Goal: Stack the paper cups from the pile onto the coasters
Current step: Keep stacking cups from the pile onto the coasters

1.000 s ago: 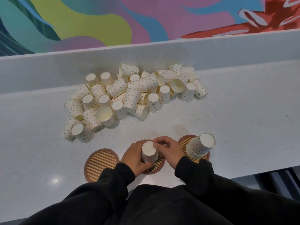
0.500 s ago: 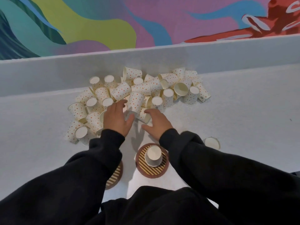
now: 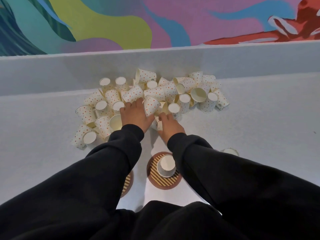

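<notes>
Both arms stretched forward in black sleeves over the pale bench, toward a pile of dotted paper cups heaped against the raised back ledge, some upside down, some on their sides. Left hand flat on the near edge of the pile, fingers spread and straight across several cups, thumb laid along a tilted cup just to its right; nothing closed round. Right hand just beside it, fingers bent down onto a fallen cup at the pile's front edge; cannot tell whether gripped or only touched. Nearer the body, between the two sleeves, a round slatted coaster with one upside-down cup standing on it, well apart from both hands. To the left, a second coaster, mostly hidden under the left sleeve. To the right, the white top of another cup peeping out behind the right sleeve; whatever lies under it hidden. Behind the ledge, a wall painted in green, pink, blue and red swirls.
</notes>
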